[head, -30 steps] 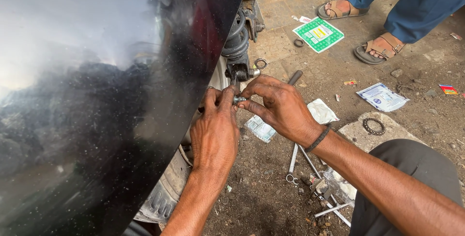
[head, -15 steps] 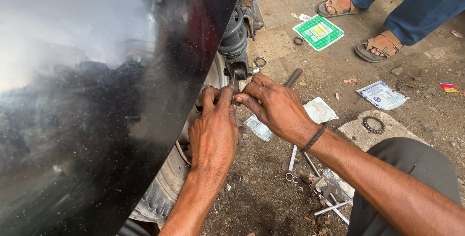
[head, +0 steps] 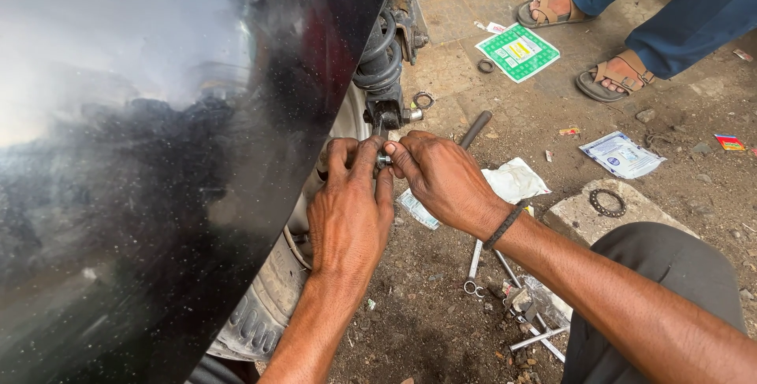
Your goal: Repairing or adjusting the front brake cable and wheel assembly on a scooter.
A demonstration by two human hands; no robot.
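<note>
My left hand (head: 349, 214) and my right hand (head: 441, 177) meet at a small metal bolt or nut (head: 384, 158) just below the coil-spring strut (head: 382, 68) of a vehicle. Fingertips of both hands pinch this small part, which is mostly hidden by them. The strut stands behind a glossy black body panel (head: 158, 155). A tyre (head: 264, 313) shows under my left forearm. A dark band sits on my right wrist.
On the dirt lie spanners and rods (head: 505, 289), a dark bar (head: 475, 128), white plastic wrappers (head: 516, 180), a green-and-white packet (head: 518, 52), metal rings (head: 423, 100) and a toothed ring on a stone slab (head: 607, 203). Another person's sandalled feet (head: 615, 76) stand at top right.
Both hands stay on the small part by the strut; the fingers have shifted slightly around it. The view has barely moved.
</note>
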